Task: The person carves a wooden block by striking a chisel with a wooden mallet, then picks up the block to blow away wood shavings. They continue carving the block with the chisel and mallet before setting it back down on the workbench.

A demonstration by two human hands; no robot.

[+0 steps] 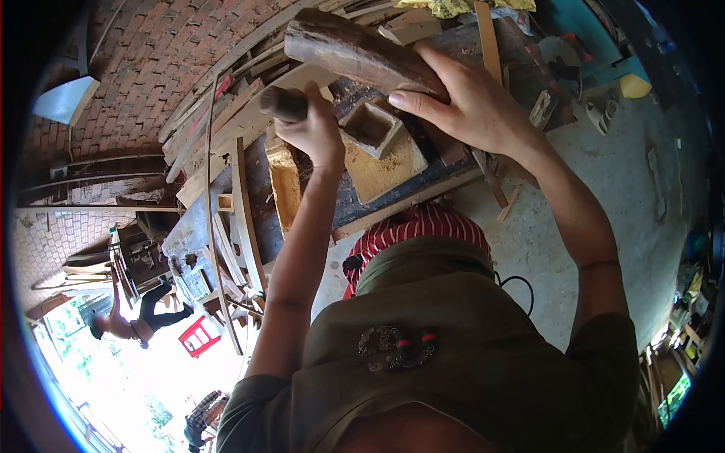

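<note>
My left hand (316,137) is closed around a tool with a thick, dark wooden handle (283,104), like a chisel's. Its rounded end points up toward me, and its lower part is hidden behind the fist. In my right hand (483,106) is a heavy, club-shaped wooden mallet (355,57), held at its right end. The mallet is raised, its broad end above and beyond my left fist. Between the hands, a small square wooden box (372,128) with a hollow middle rests on a pale wooden board (389,172) on the dark workbench (347,220).
A hollowed wooden piece (285,189) lies left of the board. Long planks (240,204) lean on the left, with more timber behind the bench. Sandals (600,117) are on the floor at right. Two people (132,326) and a red stool (198,337) are at the far left.
</note>
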